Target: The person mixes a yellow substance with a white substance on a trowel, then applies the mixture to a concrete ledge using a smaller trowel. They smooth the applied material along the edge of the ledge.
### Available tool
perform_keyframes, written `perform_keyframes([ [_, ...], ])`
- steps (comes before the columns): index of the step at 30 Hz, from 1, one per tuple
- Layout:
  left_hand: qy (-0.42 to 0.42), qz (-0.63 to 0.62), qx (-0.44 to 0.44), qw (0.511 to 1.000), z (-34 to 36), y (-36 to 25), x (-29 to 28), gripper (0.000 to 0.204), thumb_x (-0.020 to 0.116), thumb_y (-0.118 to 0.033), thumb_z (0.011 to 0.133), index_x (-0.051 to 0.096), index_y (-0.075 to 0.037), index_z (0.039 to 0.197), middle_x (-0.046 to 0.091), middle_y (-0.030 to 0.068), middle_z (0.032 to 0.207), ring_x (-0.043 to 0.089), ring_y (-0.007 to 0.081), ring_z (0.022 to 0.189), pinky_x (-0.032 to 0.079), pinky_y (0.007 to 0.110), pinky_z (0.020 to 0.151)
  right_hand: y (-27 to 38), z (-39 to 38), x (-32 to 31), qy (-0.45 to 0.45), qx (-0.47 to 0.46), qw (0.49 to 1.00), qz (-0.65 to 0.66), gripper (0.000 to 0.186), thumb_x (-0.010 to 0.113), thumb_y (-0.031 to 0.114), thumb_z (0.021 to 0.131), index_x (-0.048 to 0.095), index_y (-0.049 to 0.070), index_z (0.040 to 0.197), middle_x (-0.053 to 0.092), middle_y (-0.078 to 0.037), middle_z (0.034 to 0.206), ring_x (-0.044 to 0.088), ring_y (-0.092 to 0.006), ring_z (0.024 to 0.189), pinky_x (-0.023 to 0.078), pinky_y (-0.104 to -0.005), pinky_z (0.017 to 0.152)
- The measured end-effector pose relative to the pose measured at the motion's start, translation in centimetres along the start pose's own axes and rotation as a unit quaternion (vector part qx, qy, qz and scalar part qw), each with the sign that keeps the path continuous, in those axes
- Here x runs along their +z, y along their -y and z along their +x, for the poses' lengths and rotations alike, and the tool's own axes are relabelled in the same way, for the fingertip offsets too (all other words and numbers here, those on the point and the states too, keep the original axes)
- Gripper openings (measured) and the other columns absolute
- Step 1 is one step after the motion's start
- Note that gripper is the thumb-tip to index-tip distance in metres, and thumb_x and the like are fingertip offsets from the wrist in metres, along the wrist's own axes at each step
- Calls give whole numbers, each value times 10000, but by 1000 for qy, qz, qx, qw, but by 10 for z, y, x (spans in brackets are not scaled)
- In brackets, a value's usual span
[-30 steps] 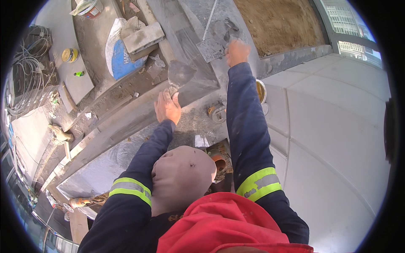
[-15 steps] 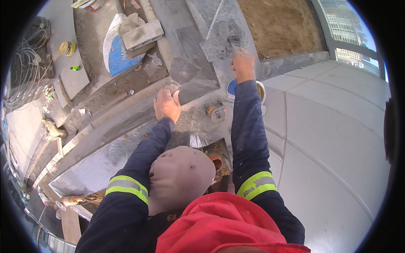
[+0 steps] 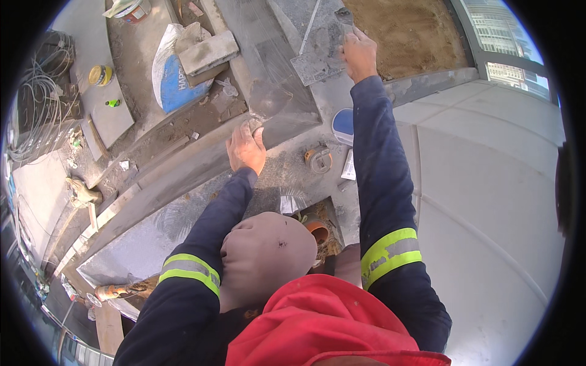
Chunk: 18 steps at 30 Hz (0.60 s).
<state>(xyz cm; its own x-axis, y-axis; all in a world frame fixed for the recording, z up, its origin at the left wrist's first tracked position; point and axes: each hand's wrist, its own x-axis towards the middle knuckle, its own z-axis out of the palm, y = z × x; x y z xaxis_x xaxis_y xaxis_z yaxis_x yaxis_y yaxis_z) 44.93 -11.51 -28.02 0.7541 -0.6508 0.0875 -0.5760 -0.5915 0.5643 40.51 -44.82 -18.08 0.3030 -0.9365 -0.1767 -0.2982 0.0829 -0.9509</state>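
Note:
My left hand (image 3: 247, 148) is closed around the mortar-caked handle of what looks like a trowel (image 3: 270, 99). Its rounded grey blade lies over the corner of the grey stone ledge (image 3: 287, 131). Farther out and to the right, my right hand (image 3: 360, 56) grips a small putty knife (image 3: 347, 28), its handle mostly hidden by the fingers. A dark lump of wet mortar (image 3: 343, 13) sits at the knife's tip, over a grey slab strip. Just left of that hand is a square grey stone piece (image 3: 316, 68).
A tape roll (image 3: 318, 160), a white-and-blue tub (image 3: 343, 126) partly behind my right sleeve, and a pit with an orange pipe (image 3: 316, 230) are close by. A concrete block (image 3: 209, 52) rests by a blue-and-white sack (image 3: 177, 82). Coiled cables (image 3: 43, 107) lie far left; sand (image 3: 409, 36) fills a bed.
My right hand has moved farther away and slightly right, carrying the putty knife and mortar along the slab. More of the tub shows. My left hand stays at the trowel, nearly still.

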Motion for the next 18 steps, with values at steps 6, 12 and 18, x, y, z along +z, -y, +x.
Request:
perform_keyframes([
  [6, 28, -12, -7, 1000, -2, -4, 1, 396, 625, -303, 987, 583, -6, 1246, 624, 149, 1129, 604, 340, 1075, 446, 454, 914, 63, -143, -54, 38, -95, 994, -36, 502, 573, 162, 1009, 490, -84, 1439, 611, -64, 831, 562, -97, 630, 489, -266, 601],
  [12, 7, -20, -1, 1000, -2, -14, -5, 400, 590, -292, 995, 569, 4, 1263, 609, 169, 1186, 586, 367, 1119, 434, 471, 964, 75, -231, -126, 104, -157, 981, -46, 394, 663, 77, 961, 554, -99, 1296, 638, -141, 1033, 644, -155, 808, 524, -275, 761],
  [18, -72, -111, 230, 964, -8, 1, -9, 367, 682, -175, 929, 601, 49, 1208, 640, 187, 1070, 642, 383, 959, 517, 438, 828, 56, -314, -217, 129, -243, 957, -91, 322, 686, 78, 958, 615, -51, 1244, 622, -142, 1161, 618, -201, 1019, 498, -300, 868],
])
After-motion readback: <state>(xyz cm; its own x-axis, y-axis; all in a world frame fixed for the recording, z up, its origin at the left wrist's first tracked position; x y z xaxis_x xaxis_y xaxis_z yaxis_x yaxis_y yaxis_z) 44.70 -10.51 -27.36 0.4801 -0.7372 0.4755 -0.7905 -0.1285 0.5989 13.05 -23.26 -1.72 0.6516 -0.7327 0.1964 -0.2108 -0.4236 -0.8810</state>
